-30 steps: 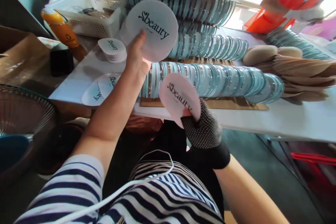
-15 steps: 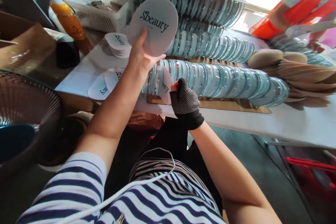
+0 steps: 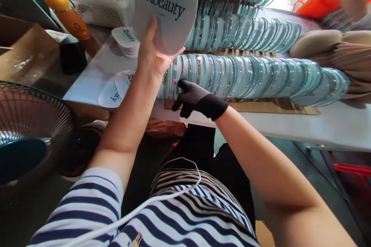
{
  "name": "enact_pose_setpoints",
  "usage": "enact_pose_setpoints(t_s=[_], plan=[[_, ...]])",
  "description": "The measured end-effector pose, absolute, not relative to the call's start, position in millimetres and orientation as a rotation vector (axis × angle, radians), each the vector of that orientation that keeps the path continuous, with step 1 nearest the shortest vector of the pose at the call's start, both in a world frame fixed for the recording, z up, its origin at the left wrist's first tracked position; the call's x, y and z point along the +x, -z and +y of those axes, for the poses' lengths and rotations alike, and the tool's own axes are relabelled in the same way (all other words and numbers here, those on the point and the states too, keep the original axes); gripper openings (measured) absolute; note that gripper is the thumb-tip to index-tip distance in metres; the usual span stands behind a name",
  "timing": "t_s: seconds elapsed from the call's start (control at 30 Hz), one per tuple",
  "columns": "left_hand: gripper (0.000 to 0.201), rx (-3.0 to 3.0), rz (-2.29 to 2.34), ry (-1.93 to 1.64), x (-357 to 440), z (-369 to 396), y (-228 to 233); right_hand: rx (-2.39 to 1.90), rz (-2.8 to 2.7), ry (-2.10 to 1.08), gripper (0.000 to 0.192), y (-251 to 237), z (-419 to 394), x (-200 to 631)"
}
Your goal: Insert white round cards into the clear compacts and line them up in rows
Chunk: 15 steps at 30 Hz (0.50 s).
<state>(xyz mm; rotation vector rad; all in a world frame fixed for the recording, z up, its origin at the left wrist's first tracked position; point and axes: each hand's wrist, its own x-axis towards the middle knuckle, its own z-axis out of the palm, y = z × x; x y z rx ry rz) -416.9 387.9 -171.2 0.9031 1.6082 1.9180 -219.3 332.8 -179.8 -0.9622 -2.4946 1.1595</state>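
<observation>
Head view: round white "Sbeauty" disc (image 3: 165, 9).

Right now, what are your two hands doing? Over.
Left hand gripping white Sbeauty disc, raised. Gloved right hand pressed on near row of clear discs. Nothing in the way.

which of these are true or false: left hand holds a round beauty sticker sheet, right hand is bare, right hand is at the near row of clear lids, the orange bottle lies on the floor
1. The left hand holds a round sticker sheet printed "beauty". True.
2. The right hand is bare. False: it wears a dark dotted glove.
3. The right hand is at the near row of clear lids. True.
4. The orange bottle lies on the floor. False: it is up beside the white basket.
</observation>
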Motion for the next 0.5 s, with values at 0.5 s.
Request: enact_pose_setpoints(t_s=[0.5], plan=[[0.022, 0.793, 0.842, -2.288, -325.0, 344.9, 147.7, -0.765, -2.098, 0.083, 0.046, 121.5, 350.2, -189.5]])
